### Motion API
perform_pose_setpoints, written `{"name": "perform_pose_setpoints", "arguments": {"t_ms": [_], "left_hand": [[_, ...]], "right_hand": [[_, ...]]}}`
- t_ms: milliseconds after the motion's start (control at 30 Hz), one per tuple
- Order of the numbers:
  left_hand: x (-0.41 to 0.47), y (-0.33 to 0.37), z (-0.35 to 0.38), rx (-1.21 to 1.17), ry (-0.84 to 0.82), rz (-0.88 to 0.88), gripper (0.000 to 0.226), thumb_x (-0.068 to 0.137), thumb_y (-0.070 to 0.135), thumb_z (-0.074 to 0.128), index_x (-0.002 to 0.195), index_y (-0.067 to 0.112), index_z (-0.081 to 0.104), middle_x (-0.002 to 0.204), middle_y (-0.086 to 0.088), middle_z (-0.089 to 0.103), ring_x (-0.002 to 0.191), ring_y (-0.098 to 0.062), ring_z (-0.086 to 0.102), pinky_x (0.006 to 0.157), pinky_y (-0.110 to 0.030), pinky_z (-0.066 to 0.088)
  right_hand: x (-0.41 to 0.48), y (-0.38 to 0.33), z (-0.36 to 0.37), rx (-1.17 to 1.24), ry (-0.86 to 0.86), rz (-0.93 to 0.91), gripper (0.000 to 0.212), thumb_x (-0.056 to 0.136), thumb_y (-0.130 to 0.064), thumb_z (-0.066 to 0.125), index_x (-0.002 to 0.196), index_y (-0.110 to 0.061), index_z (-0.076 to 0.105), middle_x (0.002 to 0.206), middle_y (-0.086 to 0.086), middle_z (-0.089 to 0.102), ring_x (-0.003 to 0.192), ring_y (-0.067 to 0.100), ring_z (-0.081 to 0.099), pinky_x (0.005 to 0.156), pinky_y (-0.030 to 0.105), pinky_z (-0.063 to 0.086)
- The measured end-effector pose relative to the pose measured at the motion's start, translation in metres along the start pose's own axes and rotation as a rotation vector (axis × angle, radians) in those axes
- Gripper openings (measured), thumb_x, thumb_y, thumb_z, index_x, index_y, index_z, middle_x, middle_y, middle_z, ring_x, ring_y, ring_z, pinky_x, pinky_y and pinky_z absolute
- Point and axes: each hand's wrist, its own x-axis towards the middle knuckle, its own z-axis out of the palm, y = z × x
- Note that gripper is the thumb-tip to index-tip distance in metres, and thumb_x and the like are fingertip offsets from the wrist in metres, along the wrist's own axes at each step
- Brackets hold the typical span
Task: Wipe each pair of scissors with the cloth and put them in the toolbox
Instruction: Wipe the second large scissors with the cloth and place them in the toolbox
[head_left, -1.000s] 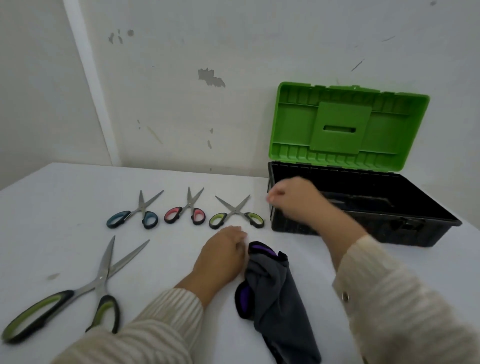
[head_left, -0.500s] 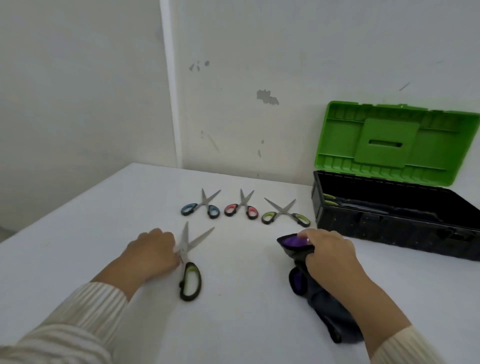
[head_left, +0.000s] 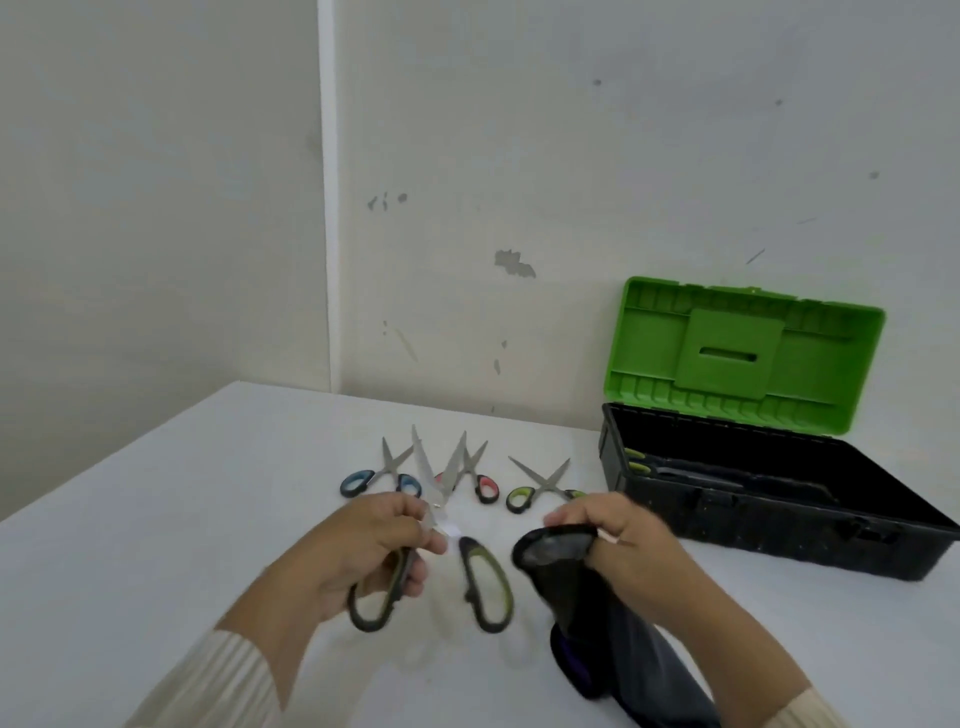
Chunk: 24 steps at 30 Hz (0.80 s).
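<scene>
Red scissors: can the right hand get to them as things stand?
Probably not right away. The right hand is gripping the cloth, and the big scissors held by the left hand stand partly in front of the red scissors.

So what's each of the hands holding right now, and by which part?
The left hand holds the large green-and-black scissors by one handle loop, blades open and pointing away. The right hand grips the dark cloth at its upper end.
</scene>
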Motion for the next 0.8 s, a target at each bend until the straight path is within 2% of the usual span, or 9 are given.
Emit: {"name": "perform_pose_setpoints", "arguments": {"t_ms": [67, 100, 200, 333, 467, 533, 600, 700, 800], "left_hand": [[0.011, -0.002, 0.022, -0.083, -0.019, 0.032, 0.009, 0.091, -0.007, 0.047, 0.091, -0.001, 0.054, 0.084, -0.017, 0.071, 0.044, -0.02, 0.053, 0.046, -0.03, 0.049], [0.017, -0.002, 0.03, -0.106, -0.024, 0.042, 0.01, 0.09, -0.006, 0.048, 0.096, -0.003, 0.055, 0.088, -0.019, 0.072, 0.045, -0.02, 0.053, 0.048, -0.031, 0.049], [0.032, -0.005, 0.042, -0.12, -0.064, 0.049, 0.013, 0.09, -0.002, 0.05, 0.099, -0.002, 0.06, 0.096, -0.024, 0.072, 0.049, -0.02, 0.054, 0.053, -0.033, 0.048], [0.041, -0.01, 0.045, -0.031, -0.151, 0.035, 0.015, 0.093, 0.008, 0.053, 0.103, 0.0, 0.062, 0.081, -0.013, 0.073, 0.047, -0.019, 0.053, 0.047, -0.029, 0.047], [0.042, -0.019, 0.049, 0.12, -0.136, 0.034, 0.028, 0.093, 0.029, 0.057, 0.096, 0.003, 0.067, 0.057, -0.006, 0.059, 0.041, -0.017, 0.048, 0.044, -0.026, 0.042], [0.041, -0.022, 0.049, 0.152, -0.108, 0.027, 0.028, 0.092, 0.031, 0.059, 0.09, 0.005, 0.069, 0.053, -0.005, 0.055, 0.039, -0.017, 0.048, 0.043, -0.026, 0.041], [0.04, -0.022, 0.046, 0.168, -0.101, 0.021, 0.028, 0.091, 0.032, 0.06, 0.085, 0.006, 0.07, 0.053, -0.005, 0.054, 0.04, -0.018, 0.047, 0.044, -0.025, 0.041], [0.039, -0.019, 0.039, 0.214, -0.124, 0.026, 0.028, 0.09, 0.031, 0.061, 0.079, 0.007, 0.07, 0.052, -0.006, 0.053, 0.038, -0.018, 0.046, 0.043, -0.024, 0.04], [0.038, -0.017, 0.034, 0.274, -0.167, 0.006, 0.028, 0.089, 0.032, 0.062, 0.079, 0.007, 0.071, 0.052, -0.006, 0.053, 0.039, -0.018, 0.045, 0.043, -0.024, 0.04]], "right_hand": [[0.003, -0.001, 0.007, 0.132, -0.161, 0.06, 0.008, 0.055, -0.024, 0.063, 0.061, -0.028, 0.064, 0.113, -0.013, 0.061, 0.108, -0.005, 0.053, 0.088, 0.017, 0.039], [0.005, 0.004, 0.01, 0.162, -0.207, 0.08, 0.011, 0.052, -0.027, 0.061, 0.062, -0.024, 0.063, 0.117, -0.014, 0.059, 0.11, -0.007, 0.051, 0.091, 0.02, 0.039], [0.007, 0.02, 0.016, 0.182, -0.191, 0.11, 0.009, 0.056, -0.018, 0.06, 0.065, -0.017, 0.062, 0.091, -0.004, 0.068, 0.083, 0.004, 0.061, 0.075, 0.022, 0.045], [0.01, 0.039, 0.011, 0.121, -0.079, 0.189, 0.011, 0.073, -0.006, 0.061, 0.067, -0.015, 0.062, 0.059, -0.006, 0.062, 0.059, 0.01, 0.054, 0.058, 0.021, 0.043], [0.009, 0.05, 0.003, 0.145, -0.125, 0.223, 0.017, 0.074, -0.002, 0.061, 0.068, -0.017, 0.066, 0.067, -0.007, 0.065, 0.062, 0.011, 0.057, 0.062, 0.025, 0.046], [0.009, 0.052, -0.001, 0.209, 0.014, 0.225, 0.017, 0.068, -0.006, 0.065, 0.065, -0.023, 0.069, 0.084, -0.009, 0.07, 0.079, 0.008, 0.063, 0.075, 0.024, 0.049], [0.009, 0.052, -0.013, 0.215, 0.219, 0.185, 0.013, 0.057, -0.014, 0.064, 0.063, -0.025, 0.07, 0.086, -0.006, 0.065, 0.082, 0.006, 0.06, 0.078, 0.021, 0.046], [0.008, 0.058, -0.043, 0.007, 0.402, 0.203, 0.023, 0.064, -0.007, 0.071, 0.059, -0.03, 0.067, 0.079, -0.004, 0.06, 0.078, 0.01, 0.057, 0.07, 0.021, 0.041], [0.005, 0.058, -0.056, -0.212, 0.565, 0.257, 0.024, 0.071, -0.001, 0.066, 0.074, -0.025, 0.07, 0.084, -0.007, 0.063, 0.085, 0.017, 0.059, 0.074, 0.024, 0.041]]}}
